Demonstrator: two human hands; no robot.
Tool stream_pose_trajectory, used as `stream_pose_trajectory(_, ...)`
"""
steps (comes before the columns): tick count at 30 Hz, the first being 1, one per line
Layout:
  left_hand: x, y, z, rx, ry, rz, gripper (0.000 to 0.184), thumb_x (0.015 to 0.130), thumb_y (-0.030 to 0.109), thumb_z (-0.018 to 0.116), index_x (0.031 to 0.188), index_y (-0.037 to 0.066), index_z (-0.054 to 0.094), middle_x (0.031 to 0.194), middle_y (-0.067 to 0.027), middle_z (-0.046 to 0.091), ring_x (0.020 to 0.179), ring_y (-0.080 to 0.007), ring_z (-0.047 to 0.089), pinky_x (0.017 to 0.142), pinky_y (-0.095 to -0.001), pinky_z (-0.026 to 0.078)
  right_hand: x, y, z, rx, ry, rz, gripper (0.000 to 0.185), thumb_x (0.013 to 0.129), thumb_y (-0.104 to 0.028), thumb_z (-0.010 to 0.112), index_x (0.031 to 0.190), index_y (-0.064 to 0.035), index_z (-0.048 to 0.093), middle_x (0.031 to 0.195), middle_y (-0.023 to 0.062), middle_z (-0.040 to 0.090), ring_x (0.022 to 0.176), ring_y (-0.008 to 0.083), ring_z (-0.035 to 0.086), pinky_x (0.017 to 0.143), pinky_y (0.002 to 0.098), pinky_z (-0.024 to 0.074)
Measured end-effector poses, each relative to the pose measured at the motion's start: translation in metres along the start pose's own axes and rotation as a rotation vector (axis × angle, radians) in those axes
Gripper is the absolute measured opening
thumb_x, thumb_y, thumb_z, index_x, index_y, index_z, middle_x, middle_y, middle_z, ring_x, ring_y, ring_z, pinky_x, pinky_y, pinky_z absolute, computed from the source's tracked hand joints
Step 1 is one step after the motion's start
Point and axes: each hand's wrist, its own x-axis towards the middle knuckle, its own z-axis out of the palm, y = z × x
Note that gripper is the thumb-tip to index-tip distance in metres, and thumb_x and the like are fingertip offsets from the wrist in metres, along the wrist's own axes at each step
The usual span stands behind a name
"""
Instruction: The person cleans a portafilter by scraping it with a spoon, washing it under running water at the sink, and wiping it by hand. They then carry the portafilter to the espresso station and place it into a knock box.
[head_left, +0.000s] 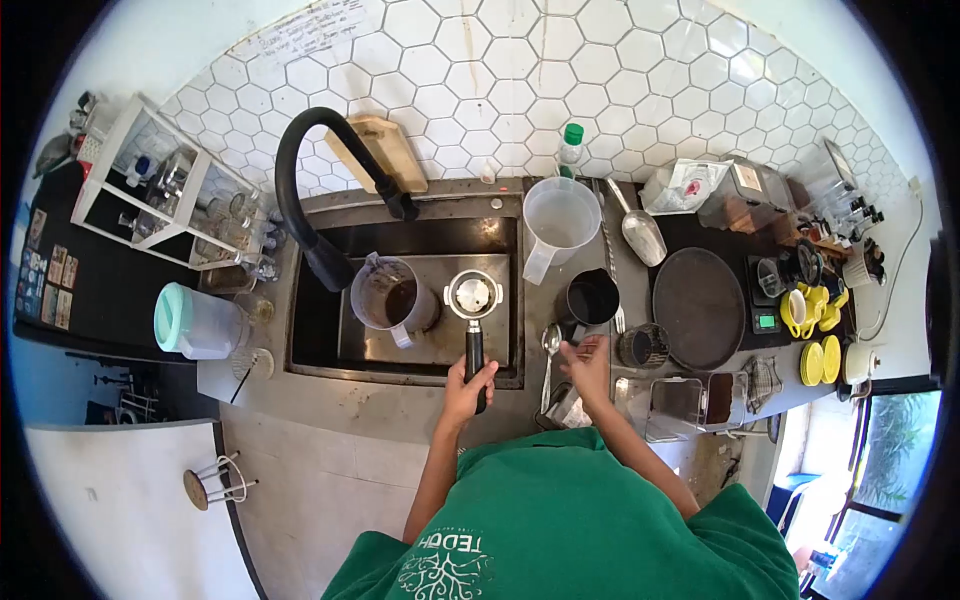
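My left hand point(468, 393) is wrapped round the black handle of a portafilter point(475, 345). Its round metal head extends over the right part of the sink, with a pale patch showing in its middle. My right hand point(588, 366) hovers at the counter's front, fingers apart, just below a black pitcher point(588, 298); whether the fingertips touch the pitcher is unclear. A metal spoon point(549, 352) lies to the left of that hand, and a small dark wire-sided container point(642, 346) stands to its right. Inside the sink is a clear plastic jug point(384, 290) with brown residue.
A black faucet point(300, 190) arches over the sink point(400, 374). An empty-looking clear jug point(562, 215), a metal scoop point(642, 236) and a round dark tray point(698, 308) occupy the counter to the right. Yellow cups point(800, 308) stand farther right. A lidded pitcher point(200, 322) is at left.
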Motion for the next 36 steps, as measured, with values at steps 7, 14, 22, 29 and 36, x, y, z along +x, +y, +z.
stream_pose_trajectory(7,0.002,0.001,-0.017,-0.101,0.047,-0.018,0.018,0.08,0.017,0.062,0.082,0.008,0.047,0.059,0.0018,0.046,0.046,-0.0075,0.046,0.04,-0.0223,0.037,0.01,-0.016,-0.002,0.565,-0.225,0.268,0.026,0.085,-0.028,0.057,0.086,-0.0046,0.048,0.081,0.0055,0.054,0.077,0.0165,0.057,0.074,0.0309,0.0503)
stream_pose_trajectory(14,0.008,-0.006,-0.055,-0.102,0.138,-0.019,0.019,0.08,0.019,0.062,0.082,0.008,0.047,0.06,0.0018,0.046,0.047,-0.008,0.046,0.041,-0.0232,0.037,-0.007,-0.026,-0.007,0.581,-0.367,0.149,0.027,0.089,-0.023,0.05,0.071,-0.0037,0.049,0.072,0.0046,0.053,0.073,0.0157,0.056,0.08,0.032,0.0479)
stream_pose_trajectory(22,0.027,-0.012,-0.103,-0.155,0.18,-0.008,0.019,0.081,0.018,0.062,0.082,0.008,0.046,0.059,0.0014,0.046,0.046,-0.0078,0.045,0.042,-0.0233,0.037,-0.023,-0.121,0.026,0.087,-0.532,-0.129,0.035,0.086,-0.026,0.055,0.065,0.0021,0.053,0.062,0.0028,0.055,0.062,0.0117,0.054,0.064,0.0246,0.0449)
stream_pose_trajectory(29,0.042,-0.011,-0.12,-0.109,0.21,0.025,0.019,0.082,0.018,0.06,0.08,0.007,0.044,0.056,0.0002,0.045,0.045,-0.0087,0.044,0.042,-0.0249,0.036,0.013,-0.166,0.117,-0.426,-0.509,-0.704,0.027,0.082,-0.017,0.058,0.067,0.0045,0.052,0.06,0.0146,0.052,0.053,0.0239,0.051,0.05,0.034,0.0379)
stream_pose_trajectory(36,0.051,-0.01,-0.128,-0.113,0.212,-0.003,0.019,0.081,0.017,0.06,0.077,0.007,0.044,0.054,0.0,0.046,0.043,-0.0093,0.044,0.043,-0.0249,0.036,0.043,-0.16,0.166,-0.588,-0.574,-0.977,0.02,0.079,-0.014,0.059,0.069,0.0028,0.054,0.064,0.017,0.051,0.057,0.0341,0.051,0.052,0.0399,0.0385)
